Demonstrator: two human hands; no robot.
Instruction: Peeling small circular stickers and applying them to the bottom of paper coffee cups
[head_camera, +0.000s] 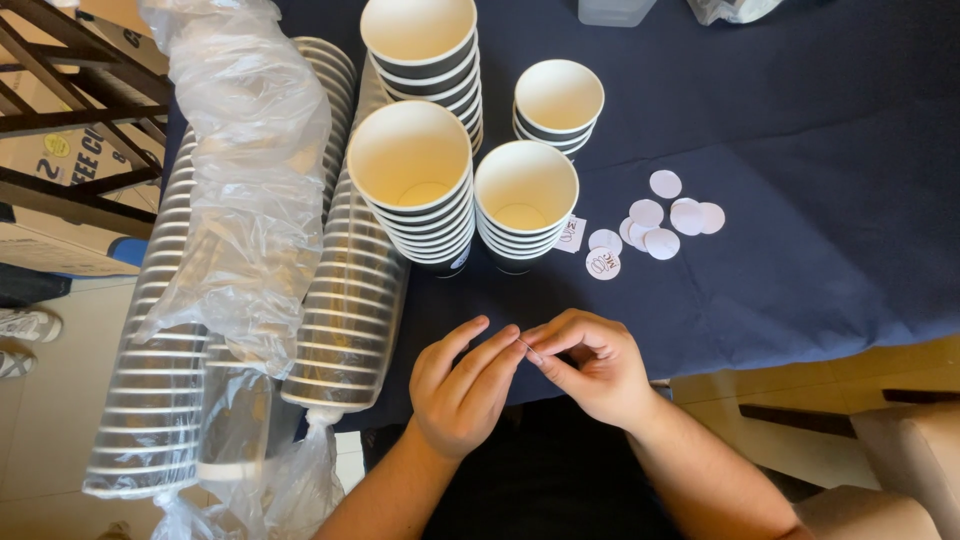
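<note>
Both hands meet over the near tabletop edge, pinching something tiny between their fingertips.

Left hand (462, 385) and right hand (592, 365) close narrowly on what looks like a thin sticker (527, 346), too small to make out. Likely light, limp and easily creased, it is best held by its rim. More round stickers (664, 216) lie beyond on the blue tabletop (820, 200), beside stacked paper cups (525, 205).

Cups (410, 165): white inside, dark outside, white rims. Tablecloth (800, 130) navy. Round stickers (662, 243) white, one probably with dark print.
</note>
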